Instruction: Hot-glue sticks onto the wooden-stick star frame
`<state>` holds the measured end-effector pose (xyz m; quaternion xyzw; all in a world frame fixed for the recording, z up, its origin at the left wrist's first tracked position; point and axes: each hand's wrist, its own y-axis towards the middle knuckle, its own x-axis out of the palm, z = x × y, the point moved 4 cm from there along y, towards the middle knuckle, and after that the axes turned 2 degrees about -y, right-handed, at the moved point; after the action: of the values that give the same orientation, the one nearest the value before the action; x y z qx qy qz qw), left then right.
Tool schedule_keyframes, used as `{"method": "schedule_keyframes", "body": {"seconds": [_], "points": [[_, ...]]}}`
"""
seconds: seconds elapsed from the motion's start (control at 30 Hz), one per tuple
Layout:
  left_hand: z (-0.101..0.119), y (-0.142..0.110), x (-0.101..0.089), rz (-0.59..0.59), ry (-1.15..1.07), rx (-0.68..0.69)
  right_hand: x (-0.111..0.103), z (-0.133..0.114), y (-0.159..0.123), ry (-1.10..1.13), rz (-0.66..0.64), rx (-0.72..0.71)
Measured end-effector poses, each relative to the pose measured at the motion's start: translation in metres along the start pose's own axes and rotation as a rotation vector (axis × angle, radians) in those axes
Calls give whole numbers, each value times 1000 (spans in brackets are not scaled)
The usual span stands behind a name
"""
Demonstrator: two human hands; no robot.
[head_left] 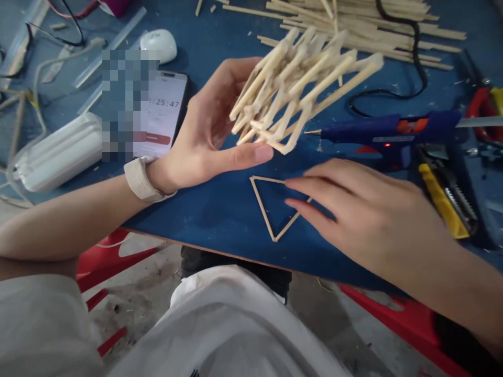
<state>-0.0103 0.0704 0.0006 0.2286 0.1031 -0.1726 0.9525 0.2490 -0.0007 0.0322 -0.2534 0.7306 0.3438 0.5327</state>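
My left hand [212, 125] is closed around a lattice of glued wooden sticks [298, 84], its thumb along the lower edge. The lattice is raised above the blue table and tilted, with whitish glue at its joints. A separate triangle of thin wooden sticks [263, 209] lies flat on the table below it. Over the triangle's right side is my right hand [365, 209], finger and thumb apart and nothing visible between them. That hand hides the triangle's right corner, and I cannot tell whether the fingertips touch the sticks.
A blue glue gun [369, 130] with its light lit lies to the right, beside a yellow cutter [444, 201]. Loose wooden sticks [369, 31] and a black cable [418, 57] are at the back. Left are a phone [165, 110], white mouse [159, 46] and white power strip [63, 152].
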Motion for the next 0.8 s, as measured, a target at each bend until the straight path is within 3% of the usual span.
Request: {"method": "schedule_keyframes", "body": {"seconds": [0.1, 0.17, 0.23, 0.47, 0.67, 0.8], "points": [[4, 6, 2, -43, 5, 50, 21, -3, 27, -114, 28, -45], [0, 8, 2, -110, -13, 106, 28, 3, 33, -137, 45, -79], [-2, 9, 0, -103, -34, 216, 28, 7, 33, -180, 63, -141], [-4, 10, 1, -64, 0, 79, 18, 1, 25, -279, 64, -222], [0, 8, 2, -89, 24, 51, -5, 4, 12, 70, -30, -46], [-5, 9, 1, -58, -34, 28, -33, -7, -25, 327, -144, 72]]}}
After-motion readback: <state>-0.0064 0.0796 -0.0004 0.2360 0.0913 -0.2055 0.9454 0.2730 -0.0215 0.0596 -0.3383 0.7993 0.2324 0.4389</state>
